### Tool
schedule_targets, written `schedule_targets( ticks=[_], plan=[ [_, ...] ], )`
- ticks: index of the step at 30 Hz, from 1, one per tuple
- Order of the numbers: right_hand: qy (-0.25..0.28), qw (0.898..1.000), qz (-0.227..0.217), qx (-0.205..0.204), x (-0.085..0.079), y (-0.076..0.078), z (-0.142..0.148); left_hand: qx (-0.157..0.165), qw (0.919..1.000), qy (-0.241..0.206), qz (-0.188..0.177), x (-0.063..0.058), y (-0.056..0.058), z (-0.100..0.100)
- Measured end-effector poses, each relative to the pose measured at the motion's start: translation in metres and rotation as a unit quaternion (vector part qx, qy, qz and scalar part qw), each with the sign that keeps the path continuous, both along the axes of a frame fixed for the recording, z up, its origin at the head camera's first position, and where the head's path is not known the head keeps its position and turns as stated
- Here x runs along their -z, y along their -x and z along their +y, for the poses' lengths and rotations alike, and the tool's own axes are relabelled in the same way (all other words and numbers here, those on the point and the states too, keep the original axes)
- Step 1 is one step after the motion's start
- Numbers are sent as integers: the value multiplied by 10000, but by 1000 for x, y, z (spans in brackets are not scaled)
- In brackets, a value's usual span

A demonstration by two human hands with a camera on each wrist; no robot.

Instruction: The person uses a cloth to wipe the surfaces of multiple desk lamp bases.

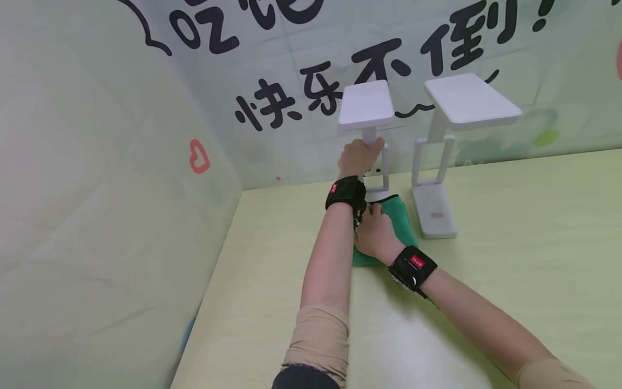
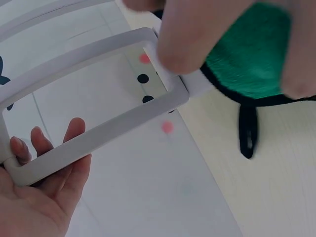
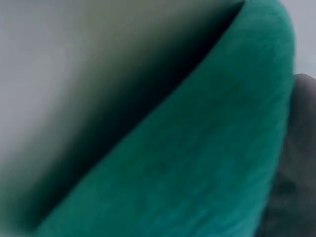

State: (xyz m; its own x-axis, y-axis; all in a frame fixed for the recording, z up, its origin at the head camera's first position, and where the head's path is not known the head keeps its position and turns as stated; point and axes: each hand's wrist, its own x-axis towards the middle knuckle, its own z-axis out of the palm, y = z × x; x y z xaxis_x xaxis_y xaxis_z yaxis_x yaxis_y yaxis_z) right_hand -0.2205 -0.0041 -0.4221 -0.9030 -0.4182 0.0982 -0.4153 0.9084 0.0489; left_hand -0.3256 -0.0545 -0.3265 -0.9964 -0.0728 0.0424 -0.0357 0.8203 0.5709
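My left hand (image 1: 358, 158) reaches far forward and grips the upright frame of a white desk lamp (image 1: 366, 105) just under its flat head. In the left wrist view, its fingers curl round one end of the loop-shaped frame (image 2: 98, 132). Close below, my right hand (image 1: 379, 237) holds a green cloth (image 1: 400, 219) with dark edging at the lamp's base. Blurred fingers of that hand (image 2: 190, 34) show over the base end of the frame in the left wrist view. Green cloth (image 3: 187, 158) fills much of the right wrist view, hiding the right fingers there.
A second white lamp (image 1: 434, 208) stands just right of the cloth on the pale wooden table (image 1: 525, 216). Behind both lamps hangs a printed wall covering (image 1: 301, 146) with large black characters. Another covering (image 1: 97, 216) borders the table's left side.
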Motion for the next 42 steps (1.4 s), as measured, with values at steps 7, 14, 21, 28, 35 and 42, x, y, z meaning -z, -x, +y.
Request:
schedule_targets(
  ticks=[7, 14, 21, 28, 35, 42],
  plan=[
    [167, 9985, -313, 406, -4, 30, 3, -26, 10000, -48, -52, -2, -3, 3],
    [398, 9990, 153, -137, 2, 8, 1, -41, 10000, 11, 11, -1, -2, 0],
    [327, 9875, 1216, -944, 8, -19, 12, -27, 10000, 87, 23, -4, -3, -3],
    [701, 9855, 1346, -755, 1, -30, 26, 67, 10000, 7, -55, -1, -1, -3],
    [289, 9904, 1022, -888, -7, -26, 9, -17, 9999, 103, 1, 2, 2, -3],
    [-51, 9910, 1329, -118, -4, -35, 8, 22, 9999, 125, -12, 1, 0, -2]
  ],
)
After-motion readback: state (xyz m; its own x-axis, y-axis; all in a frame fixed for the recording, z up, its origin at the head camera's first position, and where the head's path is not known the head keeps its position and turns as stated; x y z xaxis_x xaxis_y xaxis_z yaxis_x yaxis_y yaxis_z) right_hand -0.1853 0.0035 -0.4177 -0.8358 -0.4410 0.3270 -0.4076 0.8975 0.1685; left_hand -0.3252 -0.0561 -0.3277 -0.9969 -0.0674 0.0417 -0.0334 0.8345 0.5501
